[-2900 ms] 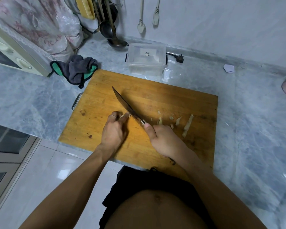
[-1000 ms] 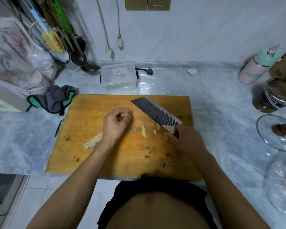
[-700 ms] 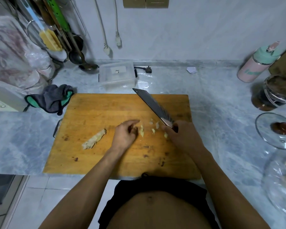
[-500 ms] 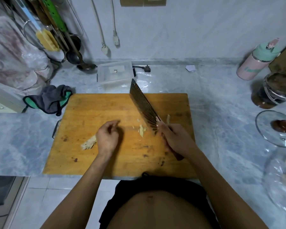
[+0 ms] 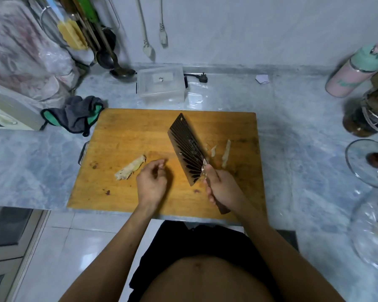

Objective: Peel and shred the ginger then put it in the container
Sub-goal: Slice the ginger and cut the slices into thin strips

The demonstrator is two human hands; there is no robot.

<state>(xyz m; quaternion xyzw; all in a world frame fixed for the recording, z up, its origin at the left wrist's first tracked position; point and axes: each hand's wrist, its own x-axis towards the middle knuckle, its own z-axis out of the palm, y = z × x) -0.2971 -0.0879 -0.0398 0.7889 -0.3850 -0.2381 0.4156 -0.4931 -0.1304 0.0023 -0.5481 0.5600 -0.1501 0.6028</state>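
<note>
A: What is taking up most of the view?

B: A grey marble counter (image 5: 292, 131) is stretching across it, with a wooden cutting board (image 5: 140, 131) lying on it in front of the person.

A: And the container?

B: A clear plastic container (image 5: 162, 83) is sitting behind the board, near the wall, with its lid on. A grey and green cloth (image 5: 76, 114) is lying at the board's far left corner.

A: What are the hands doing?

B: The right hand (image 5: 224, 188) is grasping the handle of a cleaver (image 5: 187, 147), whose broad blade is tilting over the middle of the board. The left hand (image 5: 152, 182) is hovering over the board with fingers loosely curled; I cannot tell whether it is pinching anything.

A: Where is the ginger?

B: A ginger piece (image 5: 130, 171) is lying on the board just left of the left hand. Thin ginger strips (image 5: 226, 155) are lying to the right of the blade.
</note>
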